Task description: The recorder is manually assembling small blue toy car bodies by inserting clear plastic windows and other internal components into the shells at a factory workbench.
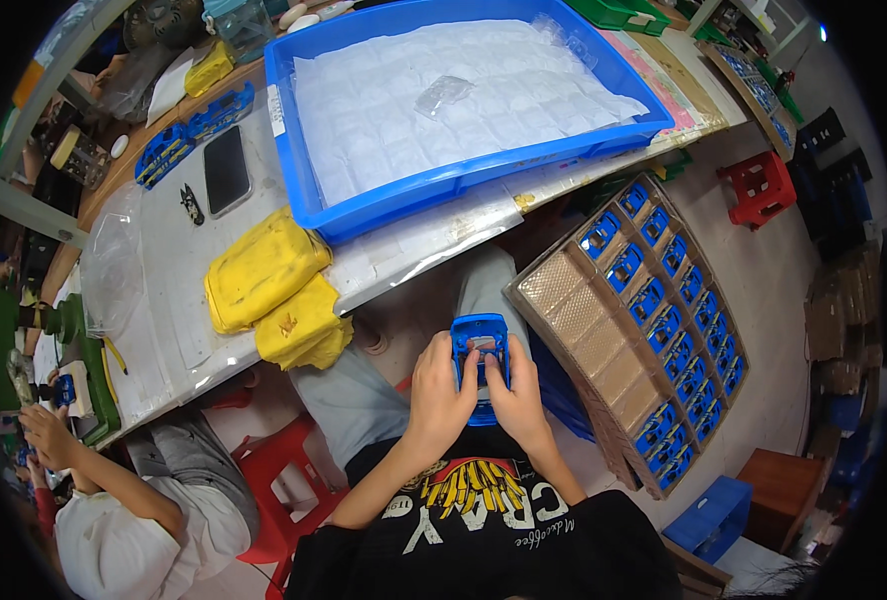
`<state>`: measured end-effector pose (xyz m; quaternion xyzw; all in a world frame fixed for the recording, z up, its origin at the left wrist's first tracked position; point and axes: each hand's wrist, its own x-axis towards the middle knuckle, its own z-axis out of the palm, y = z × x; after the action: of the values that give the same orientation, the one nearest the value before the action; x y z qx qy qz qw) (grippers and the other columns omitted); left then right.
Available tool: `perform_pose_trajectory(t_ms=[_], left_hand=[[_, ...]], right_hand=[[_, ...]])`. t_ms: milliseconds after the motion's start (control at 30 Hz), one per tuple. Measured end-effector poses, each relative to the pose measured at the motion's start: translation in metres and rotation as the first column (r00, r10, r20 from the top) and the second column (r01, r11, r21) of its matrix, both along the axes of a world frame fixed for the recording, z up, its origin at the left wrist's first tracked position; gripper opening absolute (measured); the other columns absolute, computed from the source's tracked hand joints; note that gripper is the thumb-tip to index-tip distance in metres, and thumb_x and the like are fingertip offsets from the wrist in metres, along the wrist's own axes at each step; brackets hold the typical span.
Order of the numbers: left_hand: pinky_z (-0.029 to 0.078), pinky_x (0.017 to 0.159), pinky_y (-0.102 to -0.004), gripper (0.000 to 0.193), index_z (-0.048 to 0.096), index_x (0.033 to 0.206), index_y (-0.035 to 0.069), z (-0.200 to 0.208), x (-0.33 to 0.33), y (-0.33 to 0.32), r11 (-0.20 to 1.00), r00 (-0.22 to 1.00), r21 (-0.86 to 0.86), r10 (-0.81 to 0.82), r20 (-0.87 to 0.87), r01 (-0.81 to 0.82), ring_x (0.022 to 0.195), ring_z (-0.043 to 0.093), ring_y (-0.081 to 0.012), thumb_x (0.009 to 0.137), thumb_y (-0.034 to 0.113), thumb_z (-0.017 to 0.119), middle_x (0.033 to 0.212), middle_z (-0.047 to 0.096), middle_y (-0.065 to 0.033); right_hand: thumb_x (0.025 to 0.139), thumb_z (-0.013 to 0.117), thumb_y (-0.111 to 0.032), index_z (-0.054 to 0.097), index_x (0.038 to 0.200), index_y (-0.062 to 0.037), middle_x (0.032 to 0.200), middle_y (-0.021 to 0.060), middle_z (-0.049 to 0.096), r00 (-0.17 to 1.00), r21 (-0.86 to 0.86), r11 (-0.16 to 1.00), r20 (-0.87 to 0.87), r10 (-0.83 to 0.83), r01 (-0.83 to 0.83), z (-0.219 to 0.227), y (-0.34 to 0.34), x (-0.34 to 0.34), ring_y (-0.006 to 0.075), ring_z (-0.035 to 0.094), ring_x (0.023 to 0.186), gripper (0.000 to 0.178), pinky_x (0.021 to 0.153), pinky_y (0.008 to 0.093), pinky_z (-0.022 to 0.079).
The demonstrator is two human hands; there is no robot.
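Observation:
Above my lap I hold a blue toy car body shell (481, 325) between both hands. My left hand (438, 390) wraps its left side, and my right hand (516, 388) grips the other side. Both thumbs press into the opening in the shell's middle. To my right, a partitioned cardboard tray (586, 332) holds several similar blue car shells (686, 345) in its cells. The cells on its near-left side show bare cardboard. My fingertips behind the shell are hidden.
A large blue bin (309, 200) lined with white padding sits on the table, a folded yellow cloth (269, 270) by its corner. Left of it lie a phone (227, 170) and blue car shells (164, 152). A co-worker (134, 520) sits at left beside a red stool (289, 470).

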<state>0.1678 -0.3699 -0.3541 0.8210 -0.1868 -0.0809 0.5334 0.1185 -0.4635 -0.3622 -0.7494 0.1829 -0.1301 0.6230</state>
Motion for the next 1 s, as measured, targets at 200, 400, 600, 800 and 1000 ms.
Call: perform_pose_trajectory(t_ms=[200, 400, 600, 800, 1000], left_hand=[[0.039, 0.060, -0.0354, 0.013, 0.044, 0.080, -0.002, 0.003, 0.000, -0.002, 0.998, 0.997, -0.048, 0.040, -0.073, -0.044, 0.065, 0.048, -0.0294, 0.076, 0.006, 0.053, 0.071, 0.048, -0.0159], [0.038, 0.055, -0.0319, 0.012, 0.044, 0.078, -0.002, -0.003, -0.001, -0.006, 0.986, 0.996, -0.144, 0.082, -0.021, -0.084, 0.059, 0.046, -0.0241, 0.076, 0.004, 0.055, 0.068, 0.046, -0.0130], [0.036, 0.049, -0.0272, 0.011, 0.046, 0.079, 0.000, -0.006, 0.003, -0.001, 0.985, 0.990, -0.125, 0.130, 0.063, -0.121, 0.053, 0.043, -0.0151, 0.076, 0.004, 0.056, 0.065, 0.046, -0.0080], [0.036, 0.047, -0.0264, 0.012, 0.046, 0.081, 0.000, -0.005, 0.006, -0.003, 0.983, 0.981, -0.113, 0.157, 0.111, -0.144, 0.052, 0.048, -0.0135, 0.077, 0.005, 0.056, 0.065, 0.050, -0.0083], [0.041, 0.058, -0.0298, 0.029, 0.044, 0.091, -0.002, -0.007, -0.005, -0.011, 0.984, 0.995, -0.157, 0.092, 0.036, -0.085, 0.067, 0.051, -0.0193, 0.074, 0.012, 0.062, 0.079, 0.049, -0.0121]], right_hand=[[0.082, 0.043, -0.001, 0.041, 0.083, 0.0012, 0.071, 0.0141, 0.057, 1.000, -0.064, 0.998, 0.018, -0.012, 0.013, 0.004, 0.001, 0.001, 0.0138, 0.054, 0.061, 0.003, 0.052, 0.0273, 0.039], [0.083, 0.042, -0.003, 0.042, 0.084, 0.0011, 0.068, 0.0139, 0.055, 1.000, -0.100, 0.995, -0.028, -0.008, 0.005, 0.007, 0.000, 0.000, 0.0161, 0.054, 0.060, 0.004, 0.052, 0.0279, 0.039], [0.082, 0.040, 0.000, 0.043, 0.094, 0.0018, 0.075, 0.0141, 0.055, 0.997, 0.011, 0.997, 0.019, 0.071, -0.071, 0.000, 0.001, -0.003, 0.0165, 0.056, 0.067, 0.012, 0.060, 0.0266, 0.041], [0.078, 0.043, 0.004, 0.044, 0.098, 0.0016, 0.081, 0.0085, 0.053, 0.990, 0.214, 0.968, -0.014, 0.138, -0.132, -0.002, -0.002, -0.006, 0.0111, 0.050, 0.074, 0.020, 0.067, 0.0239, 0.040], [0.075, 0.045, 0.002, 0.043, 0.095, 0.0016, 0.067, 0.0128, 0.054, 0.999, -0.050, 0.999, 0.037, 0.013, -0.012, -0.011, -0.008, -0.004, 0.0167, 0.056, 0.064, 0.020, 0.056, 0.0265, 0.042]])
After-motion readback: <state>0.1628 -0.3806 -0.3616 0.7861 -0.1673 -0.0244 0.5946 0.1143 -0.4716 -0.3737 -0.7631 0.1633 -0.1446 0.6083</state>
